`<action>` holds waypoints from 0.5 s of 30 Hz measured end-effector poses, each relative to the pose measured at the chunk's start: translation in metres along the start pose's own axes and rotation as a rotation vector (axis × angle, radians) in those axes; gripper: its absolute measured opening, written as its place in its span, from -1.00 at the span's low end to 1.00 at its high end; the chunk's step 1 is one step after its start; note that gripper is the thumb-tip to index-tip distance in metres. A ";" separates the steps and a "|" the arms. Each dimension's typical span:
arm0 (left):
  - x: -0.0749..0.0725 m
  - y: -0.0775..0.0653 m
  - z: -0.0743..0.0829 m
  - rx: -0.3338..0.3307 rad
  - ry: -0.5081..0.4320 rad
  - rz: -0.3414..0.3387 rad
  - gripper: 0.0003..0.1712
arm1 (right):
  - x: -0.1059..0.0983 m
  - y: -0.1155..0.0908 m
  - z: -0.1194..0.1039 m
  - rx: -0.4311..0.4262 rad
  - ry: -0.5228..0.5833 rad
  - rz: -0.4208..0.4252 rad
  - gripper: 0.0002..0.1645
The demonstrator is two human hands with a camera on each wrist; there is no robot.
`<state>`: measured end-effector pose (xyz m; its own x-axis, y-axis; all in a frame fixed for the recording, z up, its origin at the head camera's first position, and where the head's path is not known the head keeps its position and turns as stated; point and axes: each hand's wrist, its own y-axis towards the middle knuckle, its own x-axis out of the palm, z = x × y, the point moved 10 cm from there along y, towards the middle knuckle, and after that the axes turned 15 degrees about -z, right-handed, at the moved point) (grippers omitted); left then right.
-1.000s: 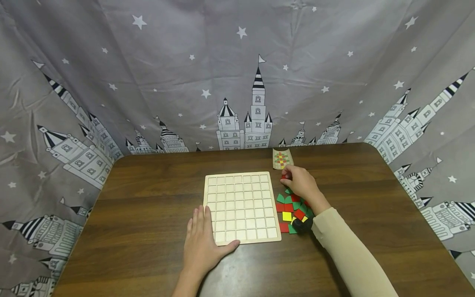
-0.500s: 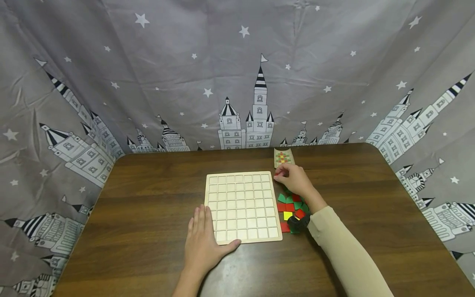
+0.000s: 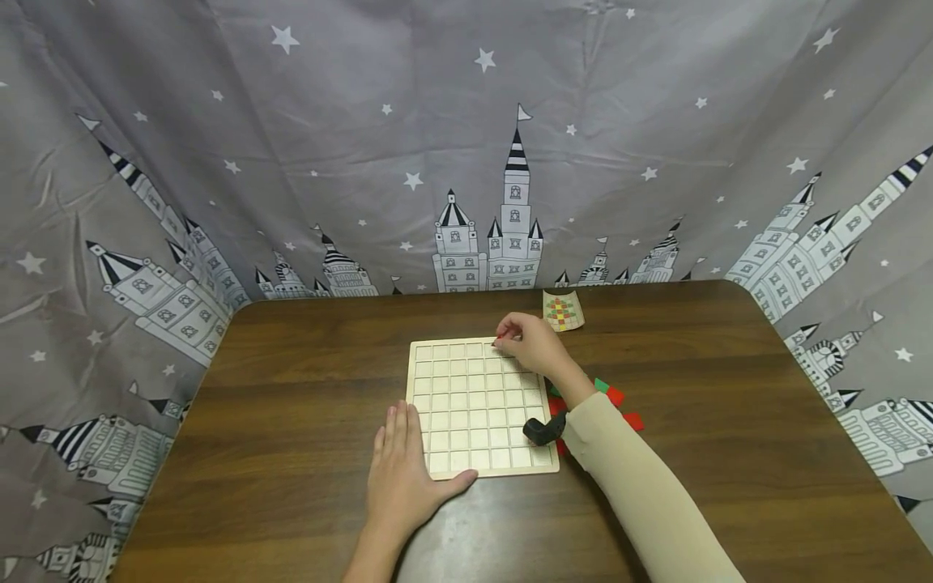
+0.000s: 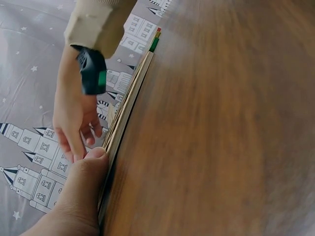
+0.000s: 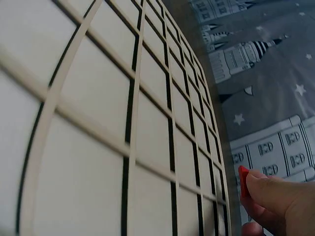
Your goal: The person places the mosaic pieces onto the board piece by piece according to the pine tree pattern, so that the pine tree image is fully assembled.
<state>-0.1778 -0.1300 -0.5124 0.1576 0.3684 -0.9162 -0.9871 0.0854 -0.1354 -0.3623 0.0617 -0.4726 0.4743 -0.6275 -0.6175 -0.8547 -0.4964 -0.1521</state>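
A pale wooden grid board (image 3: 477,409) lies on the table, its square cells bare where I can see them. My left hand (image 3: 404,474) rests along the board's left and near edges, fingers straight and thumb spread out. Over the board's far right part, my right hand (image 3: 534,344) pinches a small red tile (image 5: 244,182) between thumb and fingertips. In the right wrist view the tile is held above the grid near its far edge. Loose red tiles (image 3: 632,421) and green tiles (image 3: 601,385) lie right of the board, partly hidden under my right forearm.
A small card (image 3: 563,311) with a coloured tile pattern lies at the table's back edge, beyond the board. A black wrist device (image 3: 545,430) hangs below my right sleeve, over the board. Behind the brown table (image 3: 306,389) hangs a grey curtain with castles.
My right hand has moved left with the red tile, from beside the card to over the board's far part. The left hand stays at the board's edge.
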 end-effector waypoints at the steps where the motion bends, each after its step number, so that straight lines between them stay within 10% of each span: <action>1: 0.000 0.000 0.000 0.000 0.000 0.001 0.65 | 0.003 0.003 -0.003 0.000 -0.010 -0.004 -0.90; 15: -0.001 -0.001 0.001 0.006 0.007 0.012 0.64 | 0.025 0.020 -0.023 0.011 -0.160 -0.008 -0.93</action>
<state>-0.1774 -0.1296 -0.5110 0.1457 0.3633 -0.9202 -0.9887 0.0866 -0.1224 -0.3623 0.0225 -0.4734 0.4420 -0.5199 -0.7310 -0.8537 -0.4939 -0.1649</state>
